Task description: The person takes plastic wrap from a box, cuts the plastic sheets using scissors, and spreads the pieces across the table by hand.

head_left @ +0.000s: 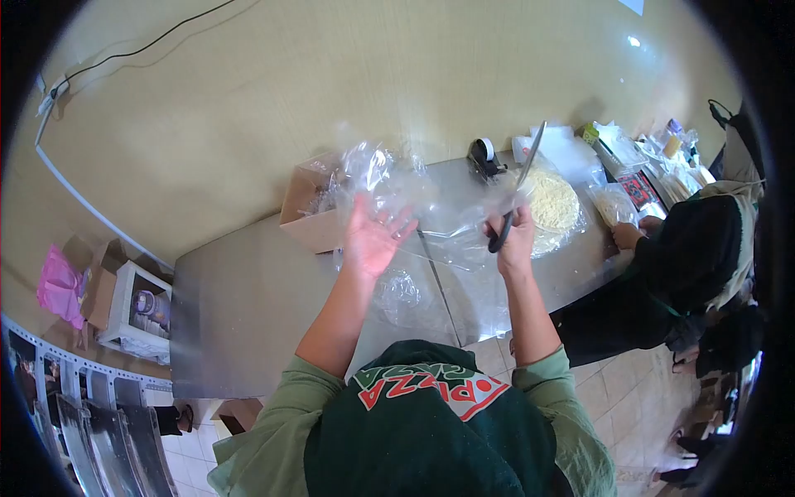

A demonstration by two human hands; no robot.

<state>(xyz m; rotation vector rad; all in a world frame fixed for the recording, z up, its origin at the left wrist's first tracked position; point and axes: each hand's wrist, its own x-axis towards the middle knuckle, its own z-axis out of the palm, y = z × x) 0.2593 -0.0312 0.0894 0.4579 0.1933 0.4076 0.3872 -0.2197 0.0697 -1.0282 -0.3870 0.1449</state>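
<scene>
My left hand (377, 238) is raised above the steel table, palm up, with its fingers spread apart. Clear plastic bags (373, 170) puff up just behind and above its fingertips; whether the hand touches them I cannot tell. In my right hand (515, 238) is a pair of scissors (532, 156), black handle in the fingers and blades pointing up and away. Clear plastic sheeting (460, 240) stretches between the two hands. A bag of pale shredded food (553, 203), perhaps grated cheese, lies just right of the scissors.
An open cardboard box (310, 228) stands behind my left hand on the steel table (240, 290). A tape dispenser (484, 157) sits near the wall. At right, a co-worker (683, 257) handles a small filled bag (614, 205). Packets and boxes (638, 157) crowd the far right.
</scene>
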